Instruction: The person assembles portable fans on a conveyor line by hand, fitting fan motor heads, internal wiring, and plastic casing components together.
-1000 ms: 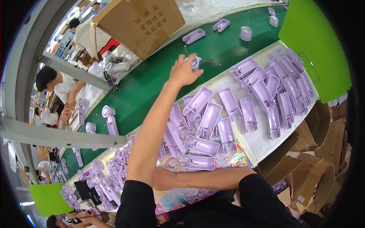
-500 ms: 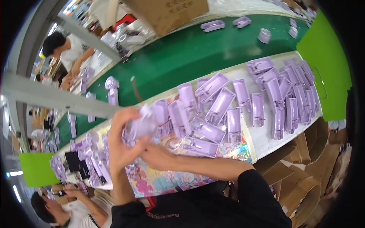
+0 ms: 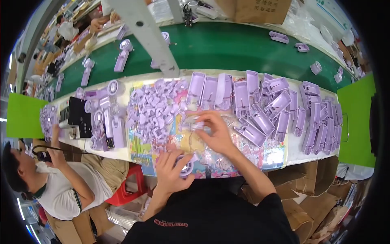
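Note:
Low on the near edge of the mat, my left hand [image 3: 170, 170] is closed round a round purple plastic housing [image 3: 187, 166] with a pale ring inside. Farther off and to the right, my right hand [image 3: 216, 132] has its thumb and fingers pinched on a small pale purple plastic piece [image 3: 198, 125], partly hidden by the fingertips. Just left of that hand lies a heap of small purple plastic parts [image 3: 152, 110]. Beyond and to the right of it, long trough-shaped purple shells [image 3: 225, 91] lie loosely grouped, several with thin wires.
A colourful printed mat [image 3: 260, 156] covers the middle of the white table. Behind runs a green conveyor belt [image 3: 227, 51] carrying purple parts, with a grey metal post [image 3: 150, 38] before it. At left are assembled purple units [image 3: 118, 132] and a seated co-worker [image 3: 61, 183]. Cardboard boxes [image 3: 313, 195] stand below right.
The head view has swung, bringing the whole table in. My hands, close together at the round housing before, are now apart: the left keeps the housing, the right pinches a small piece.

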`<state>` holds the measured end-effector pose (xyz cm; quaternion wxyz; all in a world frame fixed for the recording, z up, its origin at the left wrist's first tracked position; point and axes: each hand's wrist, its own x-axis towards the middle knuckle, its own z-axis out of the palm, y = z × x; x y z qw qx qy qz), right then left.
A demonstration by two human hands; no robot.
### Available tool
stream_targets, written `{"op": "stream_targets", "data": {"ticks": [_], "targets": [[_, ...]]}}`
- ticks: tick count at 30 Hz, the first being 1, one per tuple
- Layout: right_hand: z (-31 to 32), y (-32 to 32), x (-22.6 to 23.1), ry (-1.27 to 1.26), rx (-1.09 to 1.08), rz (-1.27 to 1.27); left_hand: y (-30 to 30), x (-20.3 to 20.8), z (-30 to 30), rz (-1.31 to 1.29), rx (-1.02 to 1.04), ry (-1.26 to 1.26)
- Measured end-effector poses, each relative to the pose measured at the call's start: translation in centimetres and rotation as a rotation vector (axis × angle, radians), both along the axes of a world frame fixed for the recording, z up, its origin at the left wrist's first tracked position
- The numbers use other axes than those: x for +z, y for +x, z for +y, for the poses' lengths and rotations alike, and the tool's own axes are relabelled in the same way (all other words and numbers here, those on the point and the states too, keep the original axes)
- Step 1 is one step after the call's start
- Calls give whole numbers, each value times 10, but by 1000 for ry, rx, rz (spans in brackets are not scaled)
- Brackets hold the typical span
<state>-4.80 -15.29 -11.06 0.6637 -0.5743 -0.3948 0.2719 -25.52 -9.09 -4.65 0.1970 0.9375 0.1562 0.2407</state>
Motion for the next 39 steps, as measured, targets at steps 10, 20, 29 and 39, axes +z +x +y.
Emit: {"op": "stream_targets", "data": {"ticks": [10, 20, 29, 39], "targets": [[-68, -38, 26, -172, -166, -148, 50, -27, 18, -46, -150, -146], [-73, -34, 42, -307, -56, -346, 50, -34, 20, -87, -161, -197], [-61, -50, 29, -233, -130, 2, 26, -53, 5, -224, -79, -58], [-70, -64, 53, -333, -75, -30, 25, -40, 12, -173, -147, -972]]}}
